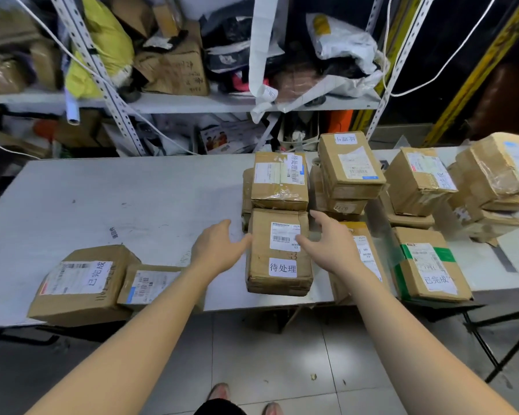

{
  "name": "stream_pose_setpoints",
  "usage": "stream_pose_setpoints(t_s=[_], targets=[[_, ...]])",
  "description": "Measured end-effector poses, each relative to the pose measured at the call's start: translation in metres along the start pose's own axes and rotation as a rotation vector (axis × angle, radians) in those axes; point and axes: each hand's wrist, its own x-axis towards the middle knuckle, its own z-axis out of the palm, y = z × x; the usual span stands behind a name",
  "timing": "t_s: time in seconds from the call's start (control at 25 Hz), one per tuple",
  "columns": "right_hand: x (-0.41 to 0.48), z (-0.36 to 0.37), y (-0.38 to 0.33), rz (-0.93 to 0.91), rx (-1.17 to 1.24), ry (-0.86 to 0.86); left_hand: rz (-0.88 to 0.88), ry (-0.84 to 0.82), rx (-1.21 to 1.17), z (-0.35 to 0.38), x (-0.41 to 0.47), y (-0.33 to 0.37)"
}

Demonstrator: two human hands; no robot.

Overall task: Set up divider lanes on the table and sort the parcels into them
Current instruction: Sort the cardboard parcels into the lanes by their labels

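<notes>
A brown cardboard parcel (279,283) with a shipping label and a white handwritten tag lies near the front edge of the white table (117,199). My left hand (219,247) is open at its left side, fingertips touching the box edge. My right hand (330,241) is open over its right side, fingers spread above the label. Behind it stands another tagged parcel (279,181). Two parcels (81,283) (150,284) sit at the front left. No divider is visible on the table.
Several more boxes are stacked on the right half of the table, among them a tall stack (348,169) and a green-taped box (426,265). A metal shelf (192,103) crammed with bags and boxes stands behind. Tiled floor lies below.
</notes>
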Motion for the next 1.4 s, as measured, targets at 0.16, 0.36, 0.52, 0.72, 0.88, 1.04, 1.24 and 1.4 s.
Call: stream_pose_setpoints(t_s=[0.16,0.36,0.52,0.72,0.88,1.04,1.24,1.4], targets=[[0.012,-0.006,-0.05,-0.262,-0.055,-0.082,0.041,0.103,0.274,-0.056,-0.002,-0.017],[0.018,0.031,-0.107,-0.419,-0.068,-0.196,-0.02,0.13,0.431,-0.099,-0.018,-0.067],[0.021,0.074,-0.136,-0.473,-0.097,-0.284,-0.105,0.109,0.372,-0.093,-0.032,-0.117],[0.028,0.135,-0.162,-0.505,-0.171,-0.464,-0.188,0.087,0.233,-0.061,-0.052,-0.166],[0.031,0.18,-0.175,-0.53,-0.215,-0.595,-0.242,0.2,0.159,-0.037,-0.075,-0.185],[0.026,0.212,-0.179,-0.488,-0.152,-0.72,-0.369,0.323,0.048,-0.012,-0.104,-0.186],[0.02,0.228,-0.169,-0.449,-0.132,-0.784,-0.597,0.496,-0.249,0.015,-0.111,-0.171],[0.012,0.222,-0.157,-0.42,-0.147,-0.762,-0.578,0.358,-0.541,0.039,-0.107,-0.167]])
